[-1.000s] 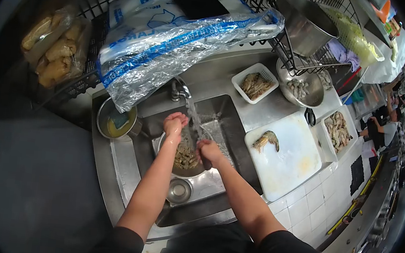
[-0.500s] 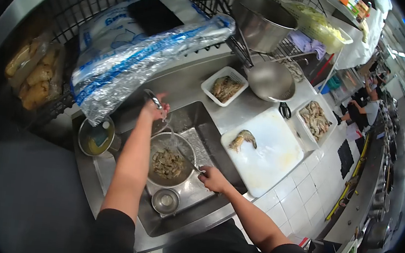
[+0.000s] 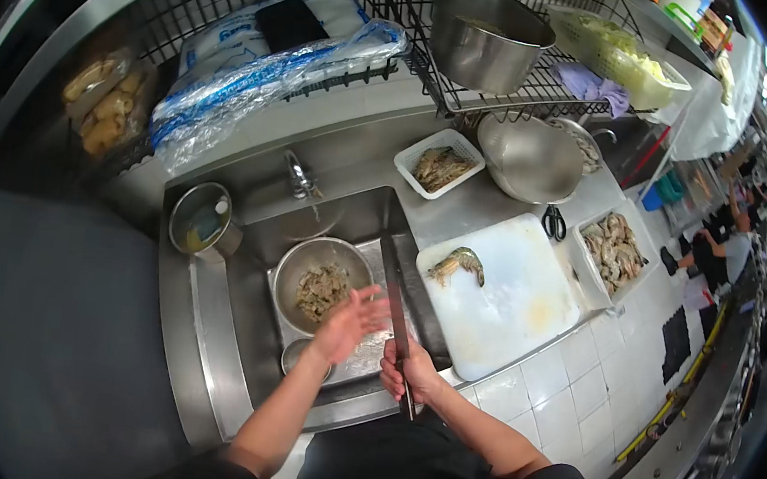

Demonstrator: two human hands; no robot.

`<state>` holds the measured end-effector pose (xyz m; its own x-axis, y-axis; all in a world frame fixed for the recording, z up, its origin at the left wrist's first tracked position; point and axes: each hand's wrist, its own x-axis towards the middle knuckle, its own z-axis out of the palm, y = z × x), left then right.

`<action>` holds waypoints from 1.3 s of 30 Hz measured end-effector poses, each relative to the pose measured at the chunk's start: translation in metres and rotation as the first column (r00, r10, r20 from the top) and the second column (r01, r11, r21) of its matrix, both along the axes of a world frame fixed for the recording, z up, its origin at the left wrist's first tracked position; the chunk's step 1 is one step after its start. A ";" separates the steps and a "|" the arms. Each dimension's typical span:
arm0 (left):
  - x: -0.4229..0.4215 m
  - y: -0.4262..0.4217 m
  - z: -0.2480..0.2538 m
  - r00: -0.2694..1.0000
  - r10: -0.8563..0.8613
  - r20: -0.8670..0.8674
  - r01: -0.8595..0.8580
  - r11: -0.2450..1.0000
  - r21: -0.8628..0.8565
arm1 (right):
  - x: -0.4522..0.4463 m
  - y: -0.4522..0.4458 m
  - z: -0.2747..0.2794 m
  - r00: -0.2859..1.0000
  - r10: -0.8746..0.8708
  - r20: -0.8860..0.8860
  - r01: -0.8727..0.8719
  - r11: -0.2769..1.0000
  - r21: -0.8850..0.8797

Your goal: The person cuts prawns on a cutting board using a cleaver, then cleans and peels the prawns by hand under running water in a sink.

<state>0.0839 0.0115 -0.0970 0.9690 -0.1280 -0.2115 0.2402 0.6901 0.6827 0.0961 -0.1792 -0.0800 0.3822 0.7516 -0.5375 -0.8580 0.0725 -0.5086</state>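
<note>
My right hand (image 3: 409, 370) is wrapped round the handle of a long knife (image 3: 396, 288), its blade pointing away over the sink. Beside the blade, my left hand (image 3: 352, 323) is open with fingers spread, holding nothing. It partly covers the near right rim of a steel bowl (image 3: 280, 289) in the sink (image 3: 245, 356). Scraps that look like shrimp pieces (image 3: 320, 291) lie in that bowl. A smaller steel bowl (image 3: 294, 358) sits nearer me, partly hidden by my left arm. On the white cutting board (image 3: 512, 309) to the right lies one shrimp (image 3: 458, 266).
Behind the sink stands a faucet (image 3: 297, 174). A white basket (image 3: 443, 136) of shrimp, a large steel bowl (image 3: 532, 162), scissors (image 3: 553, 223) and a tub (image 3: 626, 288) of shrimp surround the board. A pot (image 3: 488, 49) rests on the wire rack above. People (image 3: 724, 243) are at far right.
My left hand has come back from the faucet to beside the knife. The knife has left the bowl and been raised upright in my right hand. The water stream appears reduced.
</note>
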 end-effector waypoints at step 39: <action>-0.011 -0.073 0.161 0.905 0.198 0.377 -0.323 0.897 0.302 | 0.003 -0.047 0.079 0.820 0.194 0.539 -0.205 0.978 -0.040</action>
